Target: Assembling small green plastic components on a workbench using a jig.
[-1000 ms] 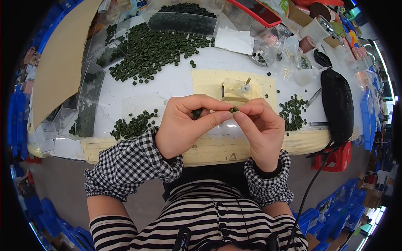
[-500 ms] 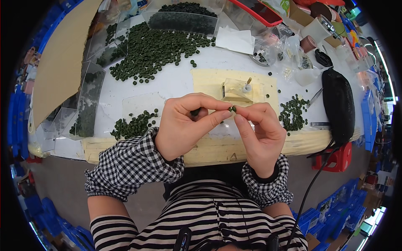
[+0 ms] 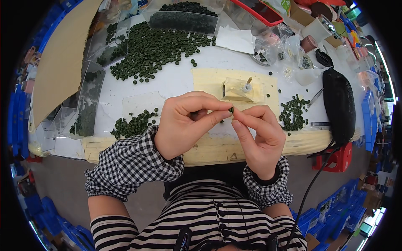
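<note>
Thumb and index fingertip of my left hand (image 3: 180, 123) pinch a small dark green, button-like round piece (image 3: 231, 110). On its other side, the index fingertip of my right hand (image 3: 264, 138) touches the piece. My right thumb sits a little lower, apart from that fingertip, and the other right fingers are curled. Just beyond my hands stands a small tape-wrapped block (image 3: 242, 93) with a short upright peg. Similar green pieces lie in a small heap (image 3: 136, 124) left of my left hand and another heap (image 3: 294, 113) right of my right hand.
A big heap of green pieces (image 3: 144, 50) spreads at the back left, before a clear tray (image 3: 184, 23). Cardboard (image 3: 58, 58) leans at the left. A red-cased phone (image 3: 261, 13), a white paper (image 3: 235, 40), tweezers (image 3: 315, 97) and a black pouch (image 3: 338, 106) lie farther right.
My right thumb has shifted slightly down and left. The green piece has turned or tipped a little between my fingertips. Everything on the table looks the same.
</note>
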`<action>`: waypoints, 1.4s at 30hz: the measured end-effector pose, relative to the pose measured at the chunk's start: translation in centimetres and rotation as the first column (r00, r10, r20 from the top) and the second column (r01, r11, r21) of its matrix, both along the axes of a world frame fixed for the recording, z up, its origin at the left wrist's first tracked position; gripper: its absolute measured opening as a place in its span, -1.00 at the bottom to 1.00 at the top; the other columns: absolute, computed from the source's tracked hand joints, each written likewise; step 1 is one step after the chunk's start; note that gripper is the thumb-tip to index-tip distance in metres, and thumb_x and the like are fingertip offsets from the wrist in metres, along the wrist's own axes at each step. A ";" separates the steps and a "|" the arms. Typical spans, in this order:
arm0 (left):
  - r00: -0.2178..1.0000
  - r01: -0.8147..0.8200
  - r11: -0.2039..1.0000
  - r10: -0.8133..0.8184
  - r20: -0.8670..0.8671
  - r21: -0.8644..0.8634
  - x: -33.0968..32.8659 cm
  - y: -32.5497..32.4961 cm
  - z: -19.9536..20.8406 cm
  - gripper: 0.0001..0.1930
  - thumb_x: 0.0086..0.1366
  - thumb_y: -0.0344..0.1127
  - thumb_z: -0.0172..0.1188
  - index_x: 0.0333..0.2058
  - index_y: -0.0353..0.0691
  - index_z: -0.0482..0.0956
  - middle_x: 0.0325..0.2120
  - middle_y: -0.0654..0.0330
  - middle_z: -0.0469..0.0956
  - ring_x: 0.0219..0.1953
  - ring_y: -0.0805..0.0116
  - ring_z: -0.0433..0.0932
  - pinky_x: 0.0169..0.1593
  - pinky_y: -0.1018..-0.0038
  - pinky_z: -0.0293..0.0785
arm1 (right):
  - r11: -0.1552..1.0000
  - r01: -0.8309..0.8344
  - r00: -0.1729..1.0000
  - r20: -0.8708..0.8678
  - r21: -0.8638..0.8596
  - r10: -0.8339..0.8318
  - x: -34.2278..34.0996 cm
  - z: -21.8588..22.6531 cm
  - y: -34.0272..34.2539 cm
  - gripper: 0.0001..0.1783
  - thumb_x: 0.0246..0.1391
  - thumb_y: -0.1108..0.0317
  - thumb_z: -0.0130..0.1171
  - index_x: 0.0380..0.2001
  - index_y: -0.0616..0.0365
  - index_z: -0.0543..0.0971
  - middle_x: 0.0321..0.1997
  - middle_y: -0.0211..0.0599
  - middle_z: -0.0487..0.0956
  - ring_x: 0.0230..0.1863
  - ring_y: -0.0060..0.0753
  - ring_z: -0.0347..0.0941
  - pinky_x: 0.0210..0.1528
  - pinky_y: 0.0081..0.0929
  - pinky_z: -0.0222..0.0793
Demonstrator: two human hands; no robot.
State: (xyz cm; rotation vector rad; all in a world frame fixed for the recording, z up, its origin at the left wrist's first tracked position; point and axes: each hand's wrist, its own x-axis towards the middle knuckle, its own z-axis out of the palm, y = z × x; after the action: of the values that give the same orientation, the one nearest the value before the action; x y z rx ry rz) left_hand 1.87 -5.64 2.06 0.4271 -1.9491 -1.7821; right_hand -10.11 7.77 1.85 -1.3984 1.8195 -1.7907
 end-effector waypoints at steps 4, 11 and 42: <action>0.999 0.024 0.996 -0.027 -0.028 -0.081 0.1 0.0 0.1 -0.79 0.13 -0.63 0.20 -0.23 -0.34 0.62 -0.34 0.20 0.56 -0.43 0.64 0.39 -0.34 0.72 0.29 | 0.999 -0.034 0.999 0.017 0.003 0.034 -0.2 0.0 0.2 -0.71 -0.11 0.66 0.23 -0.23 0.24 0.63 -0.37 -0.33 0.49 -0.36 -0.55 0.42 -0.31 -0.67 0.33; 1.000 0.027 0.999 -0.027 -0.014 0.029 0.0 -0.2 0.5 -0.80 0.12 -0.61 0.21 -0.23 -0.34 0.61 -0.38 0.23 0.55 -0.47 0.67 0.31 -0.36 0.71 0.25 | 0.998 -0.044 0.998 0.044 -0.034 0.046 -0.5 -0.2 0.0 -0.70 -0.10 0.67 0.22 -0.22 0.24 0.63 -0.35 -0.32 0.49 -0.37 -0.54 0.43 -0.32 -0.67 0.35; 0.998 0.058 0.997 -0.057 -0.015 0.058 0.2 -0.3 0.2 -0.83 0.14 -0.63 0.18 -0.26 -0.37 0.61 -0.36 0.14 0.58 -0.31 0.52 0.53 -0.22 0.65 0.43 | 0.996 -0.073 0.977 -0.204 -0.058 0.059 -1.0 -0.9 0.0 -0.63 -0.15 0.67 0.26 -0.18 0.18 0.63 -0.35 -0.29 0.55 -0.41 -0.50 0.47 -0.41 -0.65 0.38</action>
State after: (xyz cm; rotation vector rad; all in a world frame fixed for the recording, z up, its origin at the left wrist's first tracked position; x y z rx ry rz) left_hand 2.05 -5.97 2.22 0.3813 -1.9229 -1.8766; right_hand -11.12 7.75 0.97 -1.7014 1.7988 -1.7455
